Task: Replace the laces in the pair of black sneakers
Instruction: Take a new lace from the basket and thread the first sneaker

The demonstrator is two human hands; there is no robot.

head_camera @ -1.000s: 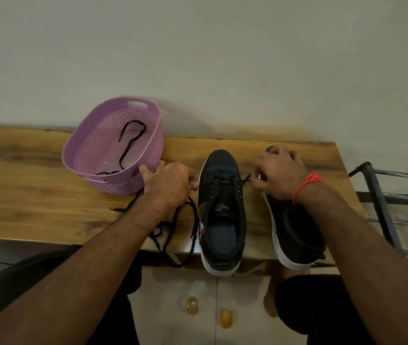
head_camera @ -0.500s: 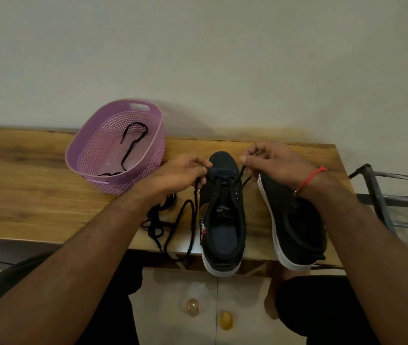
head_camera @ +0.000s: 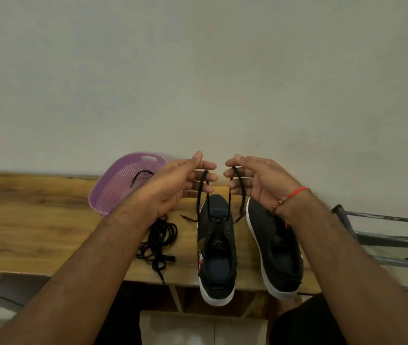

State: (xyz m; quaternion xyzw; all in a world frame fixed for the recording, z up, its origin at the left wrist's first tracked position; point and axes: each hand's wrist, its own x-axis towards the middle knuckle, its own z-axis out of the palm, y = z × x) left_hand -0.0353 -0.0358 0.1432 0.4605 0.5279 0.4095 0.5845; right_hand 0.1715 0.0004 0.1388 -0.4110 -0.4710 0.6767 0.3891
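While the left sneaker (head_camera: 216,247) lies at the table's (head_camera: 36,220) near edge, both hands, left (head_camera: 173,185) and right (head_camera: 255,180), pinch the lace (head_camera: 201,192) ends with curled fingers, lifted level, probably to equalise them.

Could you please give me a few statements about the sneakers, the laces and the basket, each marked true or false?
1. Each hand holds one end of a lace threaded through the left sneaker: left hand, right hand. True.
2. The right sneaker is fully laced. False: no lace shows in it.
3. The purple basket holds a black lace. True.
4. The loose lace bundle lies inside the basket. False: it lies on the wooden table.
5. Both sneakers lie on their sides. False: they stand upright on their soles.
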